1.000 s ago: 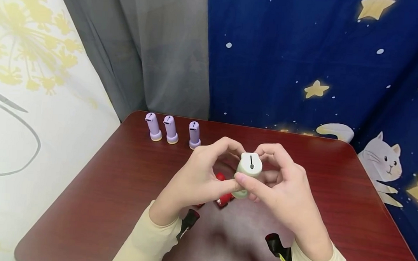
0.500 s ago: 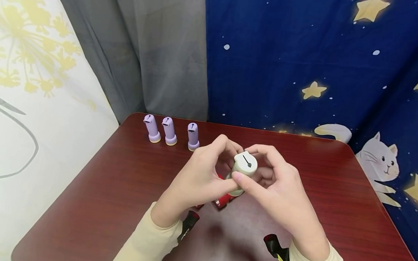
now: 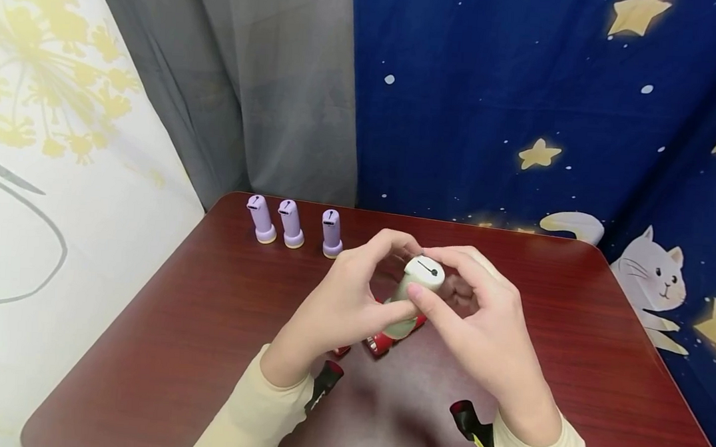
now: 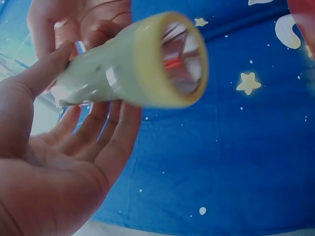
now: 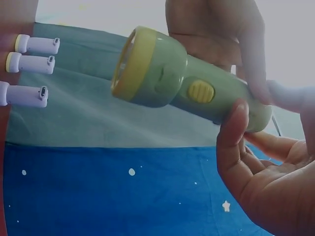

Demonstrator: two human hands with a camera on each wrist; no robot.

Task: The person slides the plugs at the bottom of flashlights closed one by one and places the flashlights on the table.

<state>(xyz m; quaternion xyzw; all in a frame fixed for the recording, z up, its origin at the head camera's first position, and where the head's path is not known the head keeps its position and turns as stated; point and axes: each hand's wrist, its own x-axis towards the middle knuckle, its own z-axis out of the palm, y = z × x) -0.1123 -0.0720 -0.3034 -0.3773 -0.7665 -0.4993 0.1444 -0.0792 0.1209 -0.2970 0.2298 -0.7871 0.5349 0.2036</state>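
Note:
A pale green flashlight (image 3: 423, 273) is held between both hands above the table, its tail end up toward the head camera. My left hand (image 3: 351, 303) grips it from the left; my right hand (image 3: 486, 322) grips it from the right, and the thumbs meet in front of the barrel. In the right wrist view the yellow slide switch (image 5: 201, 91) and yellow head ring (image 5: 135, 64) show. The left wrist view looks onto the clear lens (image 4: 183, 59) with its reflector. Red flashlights (image 3: 379, 344) lie below, partly covered by the hands.
Three purple flashlights (image 3: 290, 224) stand upright on their heads along the far left of the dark red table (image 3: 197, 323). A grey curtain (image 3: 291, 94) and a blue starry curtain (image 3: 458, 134) hang behind it.
The green flashlight has been turned in the fingers, so the black mark on its tail now slants nearly sideways. It also tilts more, showing more barrel. The purple flashlights have not moved.

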